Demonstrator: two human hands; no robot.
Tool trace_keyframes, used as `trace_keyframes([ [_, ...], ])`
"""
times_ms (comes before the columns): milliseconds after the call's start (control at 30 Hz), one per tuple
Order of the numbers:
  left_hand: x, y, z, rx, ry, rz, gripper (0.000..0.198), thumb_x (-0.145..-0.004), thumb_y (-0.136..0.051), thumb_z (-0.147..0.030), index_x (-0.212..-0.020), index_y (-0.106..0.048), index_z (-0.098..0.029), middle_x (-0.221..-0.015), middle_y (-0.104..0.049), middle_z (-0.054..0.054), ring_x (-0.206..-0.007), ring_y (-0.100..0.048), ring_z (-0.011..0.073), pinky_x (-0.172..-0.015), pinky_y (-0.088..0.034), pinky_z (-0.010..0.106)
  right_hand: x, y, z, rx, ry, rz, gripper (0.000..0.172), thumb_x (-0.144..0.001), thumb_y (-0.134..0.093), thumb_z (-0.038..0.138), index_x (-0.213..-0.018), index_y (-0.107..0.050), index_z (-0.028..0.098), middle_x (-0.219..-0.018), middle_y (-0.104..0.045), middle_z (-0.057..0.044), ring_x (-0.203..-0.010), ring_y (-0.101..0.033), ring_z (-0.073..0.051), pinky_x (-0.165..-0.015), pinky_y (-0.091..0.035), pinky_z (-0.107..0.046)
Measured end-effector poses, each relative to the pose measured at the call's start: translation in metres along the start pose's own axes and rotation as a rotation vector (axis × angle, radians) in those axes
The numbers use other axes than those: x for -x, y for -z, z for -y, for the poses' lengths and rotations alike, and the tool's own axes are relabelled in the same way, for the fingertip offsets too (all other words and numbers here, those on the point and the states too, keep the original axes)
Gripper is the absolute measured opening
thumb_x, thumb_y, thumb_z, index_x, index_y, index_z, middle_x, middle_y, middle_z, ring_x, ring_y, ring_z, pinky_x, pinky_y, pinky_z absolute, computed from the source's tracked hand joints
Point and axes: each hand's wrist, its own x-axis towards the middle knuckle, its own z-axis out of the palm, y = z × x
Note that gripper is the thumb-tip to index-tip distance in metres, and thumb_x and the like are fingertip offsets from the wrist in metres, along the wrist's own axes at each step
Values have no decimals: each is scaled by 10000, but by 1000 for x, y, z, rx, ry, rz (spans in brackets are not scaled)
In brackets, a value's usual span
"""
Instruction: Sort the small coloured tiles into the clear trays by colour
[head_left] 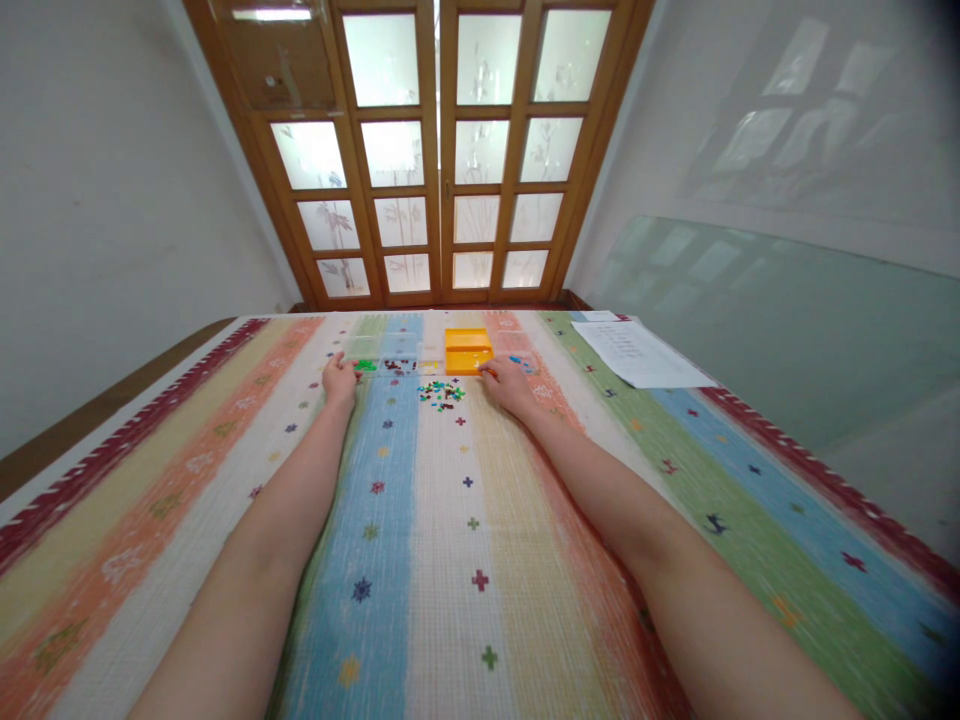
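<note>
My left hand (340,382) rests at the left end of a row of small boxes, its fingers loosely apart beside a clear box holding green pieces (365,366). Over by the orange box (468,340), whose lid is up, my right hand (508,384) has its fingers pinched together at the near right corner; what they hold is too small to make out. Between the hands lies a loose pile of mixed small pieces (441,394), green, blue, yellow and dark brown. Dark brown pieces (400,366) sit in another clear box, and blue pieces (519,362) in one right of the orange box.
A striped, patterned tablecloth (442,560) covers the table. Printed paper sheets (637,352) lie at the far right. Beyond the table's far edge stand wooden doors with glass panes (439,190). A glass panel (765,330) leans along the right wall.
</note>
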Motion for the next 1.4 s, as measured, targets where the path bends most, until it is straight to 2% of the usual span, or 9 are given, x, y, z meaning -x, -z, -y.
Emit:
trace_keyframes([
  [167, 20, -7, -9, -241, -253, 217, 320, -837, -568, -226, -1091, -755, -172, -910, -744, 62, -706, -638, 180, -717, -504, 294, 0, 0, 0, 18, 7, 3, 253, -967, -550, 181, -1086, -773, 197, -1119, -755, -93, -1068, -642, -235, -982, -468, -358],
  [233, 35, -12, -18, -315, -387, 350, 280, -860, -554, -251, -1024, -773, -190, -877, -743, 54, -739, -636, 201, -748, -503, 312, 1, 0, 0, 18, 10, 1, 254, -975, -541, 194, -1079, -773, 200, -1108, -757, -90, -1061, -642, -234, -974, -469, -356],
  [367, 66, -24, -36, -490, -680, 729, 207, -865, -588, -274, -937, -773, -218, -929, -745, 54, -821, -636, 217, -797, -488, 331, 0, -1, -1, 21, 22, -4, 252, -981, -534, 197, -1063, -773, 197, -1099, -759, -85, -1038, -643, -229, -948, -469, -343],
  [500, 84, -30, -44, -611, -803, 901, 155, -843, -614, -267, -896, -754, -228, -910, -722, 57, -836, -625, 220, -789, -470, 331, 0, -2, -2, 21, 27, -14, 246, -981, -541, 190, -1074, -769, 196, -1103, -758, -84, -1047, -638, -228, -952, -462, -339],
  [733, 86, -27, -46, -682, -858, 986, 195, -856, -620, -270, -1008, -722, -202, -946, -709, 40, -830, -618, 191, -771, -460, 299, 0, -2, -2, 19, 24, -7, 235, -983, -550, 176, -1060, -771, 192, -1115, -757, -86, -1062, -639, -229, -956, -461, -338],
  [933, 81, -30, -40, -660, -853, 977, 205, -923, -575, -282, -1006, -754, -228, -1021, -740, 44, -940, -652, 211, -865, -483, 314, 0, -3, -3, 21, 41, -21, 227, -988, -550, 179, -1055, -767, 193, -1107, -758, -82, -1047, -643, -228, -940, -463, -333],
  [1067, 79, -32, -36, -635, -833, 912, 218, -952, -542, -294, -976, -746, -218, -1036, -748, 52, -975, -657, 219, -893, -484, 327, 0, -3, -3, 13, 52, -20, 230, -983, -548, 170, -1052, -766, 188, -1113, -756, -89, -1046, -642, -227, -940, -459, -332],
  [1233, 79, -30, -37, -606, -817, 945, 173, -890, -597, -282, -957, -737, -205, -958, -728, 49, -865, -636, 204, -803, -480, 316, 0, -3, -4, 2, 53, -18, 246, -974, -544, 165, -1071, -768, 187, -1111, -756, -92, -1060, -638, -231, -953, -457, -342],
  [1400, 80, -29, -39, -588, -827, 1003, 156, -858, -622, -276, -932, -742, -209, -979, -717, 56, -909, -625, 212, -831, -480, 326, 0, -3, -3, 14, 48, -14, 248, -978, -538, 182, -1059, -773, 188, -1096, -759, -92, -1041, -638, -233, -939, -461, -346],
])
